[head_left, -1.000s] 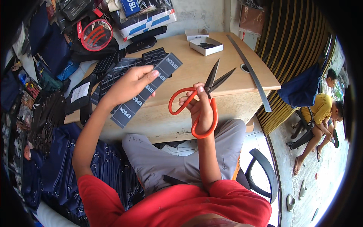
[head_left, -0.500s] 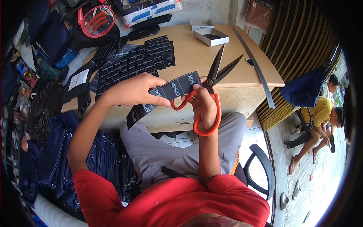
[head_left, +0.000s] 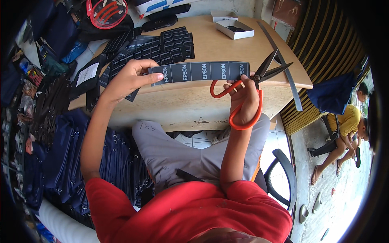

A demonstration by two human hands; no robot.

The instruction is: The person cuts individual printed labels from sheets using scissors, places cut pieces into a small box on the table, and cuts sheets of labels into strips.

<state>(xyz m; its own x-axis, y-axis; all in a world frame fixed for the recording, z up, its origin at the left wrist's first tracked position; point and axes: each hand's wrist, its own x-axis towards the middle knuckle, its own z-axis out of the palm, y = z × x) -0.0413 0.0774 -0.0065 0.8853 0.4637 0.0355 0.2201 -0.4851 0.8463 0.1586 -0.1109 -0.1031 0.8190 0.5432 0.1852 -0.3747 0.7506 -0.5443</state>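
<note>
A dark strip of printed labels (head_left: 194, 72) is stretched nearly level above the table's front edge. My left hand (head_left: 130, 81) pinches its left end between thumb and fingers. At the other end, the thumb of my right hand (head_left: 245, 99) presses the strip. That same hand carries scissors (head_left: 258, 77) with orange handles, looped around it. Their dark blades stand apart and point away to the upper right, clear of the strip. Behind the strip, dark label sheets (head_left: 142, 54) lie overlapping on the table, partly hidden by my left hand and the strip.
On the wooden table (head_left: 210, 38) are a small white box (head_left: 235, 31) with dark pieces, a long metal ruler (head_left: 283, 67) and a black case (head_left: 160, 23). Navy fabric items (head_left: 69, 154) pile up at left. Two people (head_left: 346, 125) sit at far right beyond a slatted wall.
The strip has swung from slanting to nearly level and is drawn out straight. My right hand with the scissors has moved right; my left hand has shifted slightly left in the room.
</note>
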